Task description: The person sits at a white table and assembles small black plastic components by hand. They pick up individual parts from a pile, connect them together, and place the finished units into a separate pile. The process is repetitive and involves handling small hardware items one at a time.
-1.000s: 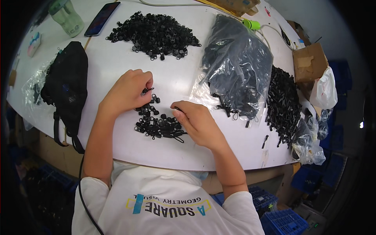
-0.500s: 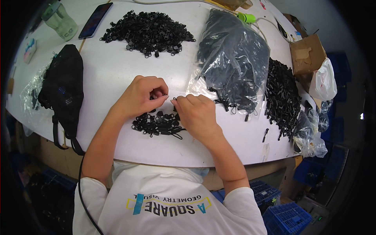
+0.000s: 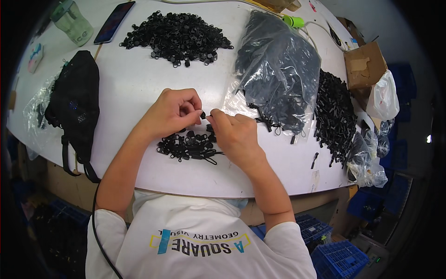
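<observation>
My left hand [image 3: 179, 111] pinches a small black zipper slider [image 3: 203, 115] between thumb and forefinger, above the table. Just to its right, my right hand [image 3: 234, 132] is closed with thumb and forefinger pressed together; what it pinches is too small and covered to make out. Beneath and between both hands lies a small heap of black zipper sliders and looped cord pulls [image 3: 188, 148], partly hidden by the right hand. Farther off is a large pile of black zipper sliders [image 3: 179, 37].
A clear plastic bag of black cord pulls [image 3: 278, 69] lies right of centre, beside a long pile of black cord pulls [image 3: 332, 116]. A black pouch [image 3: 74, 97], a phone [image 3: 114, 22] and a green bottle [image 3: 72, 23] are at left. A cardboard box [image 3: 364, 65] stands at right.
The zipper slider at my left fingertips now shows clearly. My right fingers have shifted slightly right, widening the gap between the hands.
</observation>
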Demonstrator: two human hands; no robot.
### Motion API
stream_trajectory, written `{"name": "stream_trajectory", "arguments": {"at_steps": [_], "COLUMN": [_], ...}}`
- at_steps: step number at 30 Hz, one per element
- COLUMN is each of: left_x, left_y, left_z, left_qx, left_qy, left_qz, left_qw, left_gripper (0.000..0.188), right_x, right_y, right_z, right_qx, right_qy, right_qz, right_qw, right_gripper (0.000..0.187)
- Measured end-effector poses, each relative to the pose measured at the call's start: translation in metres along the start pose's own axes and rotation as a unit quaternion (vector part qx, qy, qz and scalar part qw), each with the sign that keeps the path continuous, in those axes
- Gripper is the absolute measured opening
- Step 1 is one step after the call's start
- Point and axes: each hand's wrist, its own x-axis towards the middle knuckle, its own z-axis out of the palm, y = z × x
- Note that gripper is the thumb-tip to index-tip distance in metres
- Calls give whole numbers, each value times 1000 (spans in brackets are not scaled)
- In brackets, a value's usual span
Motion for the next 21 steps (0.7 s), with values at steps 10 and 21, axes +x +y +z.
{"name": "stream_trajectory", "arguments": {"at_steps": [10,21], "left_x": [0,0], "left_y": [-2,4], "left_z": [4,8], "left_qx": [46,94], "left_qy": [20,39], "left_qz": [39,43], "left_qw": [998,994], "left_gripper": [11,11], "right_x": [1,-3], "right_y": [-10,-4], "right_z": [-4,6], "right_qx": [69,25], "right_qy": [-56,-22], "right_qz": [97,0], "right_qw": [991,999], "right_gripper": [18,11]}}
